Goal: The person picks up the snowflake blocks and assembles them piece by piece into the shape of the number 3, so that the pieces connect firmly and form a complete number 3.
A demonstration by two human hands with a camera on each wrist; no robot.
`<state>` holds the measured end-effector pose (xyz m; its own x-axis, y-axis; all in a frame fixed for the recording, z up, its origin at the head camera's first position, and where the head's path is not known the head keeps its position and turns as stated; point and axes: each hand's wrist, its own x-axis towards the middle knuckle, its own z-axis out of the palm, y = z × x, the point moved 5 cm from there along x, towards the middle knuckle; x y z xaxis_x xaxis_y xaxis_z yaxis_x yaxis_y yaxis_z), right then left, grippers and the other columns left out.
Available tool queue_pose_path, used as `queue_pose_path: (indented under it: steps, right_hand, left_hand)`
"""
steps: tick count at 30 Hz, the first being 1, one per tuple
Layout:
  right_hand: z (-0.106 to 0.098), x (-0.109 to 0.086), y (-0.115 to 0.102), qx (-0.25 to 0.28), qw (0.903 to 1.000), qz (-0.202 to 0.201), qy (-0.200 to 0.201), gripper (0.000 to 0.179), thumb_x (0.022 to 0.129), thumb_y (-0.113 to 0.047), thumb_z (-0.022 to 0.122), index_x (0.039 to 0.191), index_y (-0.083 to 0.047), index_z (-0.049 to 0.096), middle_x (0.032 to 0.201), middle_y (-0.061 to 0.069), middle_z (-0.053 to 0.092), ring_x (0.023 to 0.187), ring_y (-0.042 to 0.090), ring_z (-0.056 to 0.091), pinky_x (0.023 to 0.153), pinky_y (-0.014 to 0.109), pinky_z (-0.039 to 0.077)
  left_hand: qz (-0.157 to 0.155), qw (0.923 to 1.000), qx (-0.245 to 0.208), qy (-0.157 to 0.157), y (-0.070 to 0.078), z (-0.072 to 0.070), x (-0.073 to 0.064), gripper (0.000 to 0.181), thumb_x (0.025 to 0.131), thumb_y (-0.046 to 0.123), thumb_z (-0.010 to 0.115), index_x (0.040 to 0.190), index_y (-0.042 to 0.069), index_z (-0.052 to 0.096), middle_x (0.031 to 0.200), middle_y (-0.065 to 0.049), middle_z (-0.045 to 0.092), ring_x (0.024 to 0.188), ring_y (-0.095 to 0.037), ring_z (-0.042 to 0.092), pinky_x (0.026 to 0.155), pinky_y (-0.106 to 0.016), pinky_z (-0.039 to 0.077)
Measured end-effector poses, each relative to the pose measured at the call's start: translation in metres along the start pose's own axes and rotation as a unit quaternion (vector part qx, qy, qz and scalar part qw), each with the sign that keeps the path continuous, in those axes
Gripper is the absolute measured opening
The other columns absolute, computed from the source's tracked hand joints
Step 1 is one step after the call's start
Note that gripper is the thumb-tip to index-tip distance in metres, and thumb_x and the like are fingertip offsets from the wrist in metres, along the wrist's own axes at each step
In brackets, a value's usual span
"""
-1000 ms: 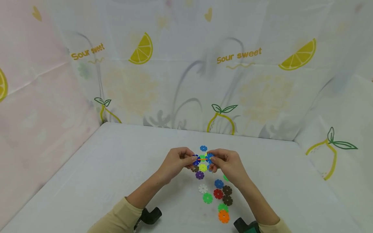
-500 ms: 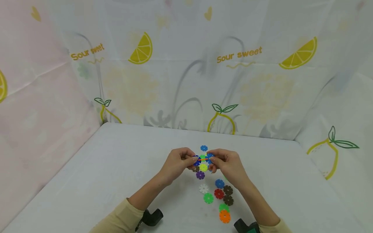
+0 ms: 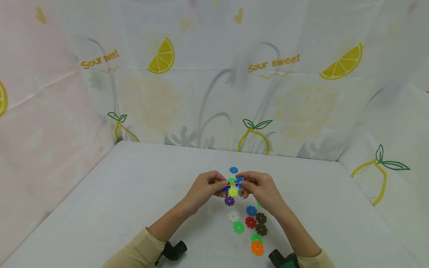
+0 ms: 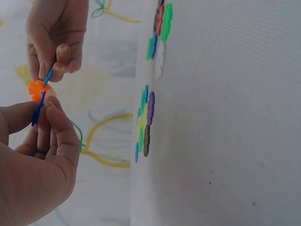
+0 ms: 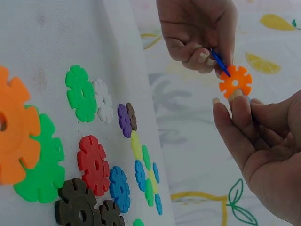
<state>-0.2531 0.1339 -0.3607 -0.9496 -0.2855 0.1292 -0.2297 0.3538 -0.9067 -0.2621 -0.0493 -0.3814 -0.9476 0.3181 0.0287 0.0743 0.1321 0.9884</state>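
Observation:
In the head view, my left hand (image 3: pixel 204 188) pinches a dark blue notched disc (image 3: pixel 226 186) between thumb and fingers. My right hand (image 3: pixel 264 190) does the same with a lighter blue notched disc (image 3: pixel 239 181). Between them sits an orange notched disc (image 5: pixel 244 75), seen edge-on from the head and flat-on from the wrists. Both blue discs meet its rim at opposite sides, crosswise to it. The left wrist view shows the dark blue disc (image 4: pixel 38 110) below the orange one and the lighter blue one (image 4: pixel 48 76) above. Fingertips cover part of each blue disc.
Loose notched discs lie on the white table (image 3: pixel 151 175), among them purple (image 3: pixel 229 201), white (image 3: pixel 233 216), red (image 3: pixel 250 222) and orange (image 3: pixel 257 248) ones. Some overlap. Black devices (image 3: pixel 175 251) show by both wrists. A printed cloth (image 3: pixel 207 93) stands behind.
Both hands stay almost in place. The orange disc, near level a second ago, now tilts slightly, its right end higher. The loose discs have not moved on the table.

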Motion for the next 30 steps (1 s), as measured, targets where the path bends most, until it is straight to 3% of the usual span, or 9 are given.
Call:
queue_pose_path:
  steps: [6, 11, 18, 23, 27, 30]
  right_hand:
    - [-0.004, 0.002, 0.003, -0.037, 0.9993, -0.009, -0.006, 0.025, 0.098, -0.008, 0.060, 0.122, -0.003, 0.066, 0.081, 0.010, 0.069, 0.066, 0.019, 0.064, 0.071, 0.032, 0.060]
    - [-0.013, 0.002, 0.005, -0.071, 0.9973, -0.014, 0.009, 0.022, 0.096, -0.008, 0.063, 0.117, -0.006, 0.069, 0.082, 0.010, 0.070, 0.069, 0.021, 0.066, 0.072, 0.034, 0.059]
    - [-0.019, 0.001, 0.007, -0.127, 0.9913, 0.032, 0.006, 0.020, 0.092, -0.008, 0.066, 0.111, -0.005, 0.071, 0.093, 0.010, 0.072, 0.076, 0.023, 0.067, 0.072, 0.037, 0.058]
    - [-0.015, 0.001, 0.013, -0.202, 0.9770, 0.049, -0.049, 0.019, 0.088, -0.009, 0.070, 0.107, -0.005, 0.073, 0.085, 0.002, 0.066, 0.078, 0.017, 0.059, 0.066, 0.027, 0.052]
    - [-0.008, -0.001, 0.020, -0.236, 0.9650, 0.050, -0.102, 0.019, 0.083, -0.008, 0.075, 0.102, -0.005, 0.073, 0.081, 0.000, 0.065, 0.076, 0.016, 0.055, 0.065, 0.027, 0.050]
    - [-0.004, -0.003, 0.025, -0.250, 0.9582, 0.075, -0.117, 0.018, 0.080, -0.006, 0.077, 0.098, -0.007, 0.073, 0.078, 0.000, 0.064, 0.073, 0.016, 0.055, 0.064, 0.027, 0.051]
  left_hand:
    - [0.001, 0.9999, 0.016, 0.000, -0.002, 0.001, 0.001, 0.023, 0.095, 0.023, 0.066, 0.100, 0.001, 0.067, 0.091, -0.019, 0.069, 0.072, -0.013, 0.063, 0.075, -0.027, 0.057]
    - [0.001, 0.9998, 0.017, 0.008, -0.002, -0.001, 0.001, 0.021, 0.096, 0.022, 0.066, 0.099, 0.002, 0.067, 0.088, -0.013, 0.069, 0.072, -0.014, 0.063, 0.074, -0.027, 0.057]
    - [0.003, 0.9997, 0.013, 0.019, -0.002, -0.003, 0.001, 0.022, 0.095, 0.023, 0.066, 0.099, 0.002, 0.067, 0.085, -0.010, 0.067, 0.071, -0.015, 0.063, 0.073, -0.026, 0.056]
    - [0.003, 0.9998, 0.005, 0.018, -0.003, -0.003, 0.002, 0.022, 0.096, 0.023, 0.066, 0.100, 0.001, 0.066, 0.089, -0.017, 0.068, 0.071, -0.016, 0.064, 0.072, -0.026, 0.057]
    - [0.004, 0.9998, 0.000, 0.019, -0.005, -0.004, 0.003, 0.022, 0.096, 0.023, 0.066, 0.100, 0.001, 0.065, 0.091, -0.018, 0.068, 0.071, -0.015, 0.064, 0.072, -0.026, 0.057]
    - [0.005, 0.9998, -0.003, 0.019, -0.005, -0.004, 0.004, 0.023, 0.096, 0.023, 0.066, 0.100, 0.001, 0.065, 0.091, -0.016, 0.069, 0.071, -0.016, 0.065, 0.072, -0.026, 0.057]
